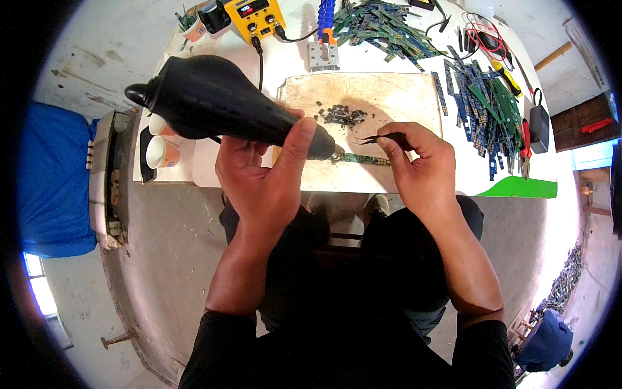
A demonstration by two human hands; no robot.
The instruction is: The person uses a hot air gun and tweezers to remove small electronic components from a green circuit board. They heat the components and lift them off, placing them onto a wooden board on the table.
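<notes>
My left hand (265,178) grips a large black hot-air gun (214,104), its nozzle pointing right and down at a narrow green circuit board strip (363,159) lying on a worn wooden board (389,97). My right hand (418,165) pinches black tweezers (382,138), their tips just above the strip. A small heap of dark removed chips (343,115) lies on the board beyond the strip.
A yellow station with knobs (254,16) stands at the back, its cable running to the gun. Piles of green circuit strips (483,97) cover the right and back of the white table (207,165). Two paper cups (162,139) sit left. Pliers (523,146) lie right.
</notes>
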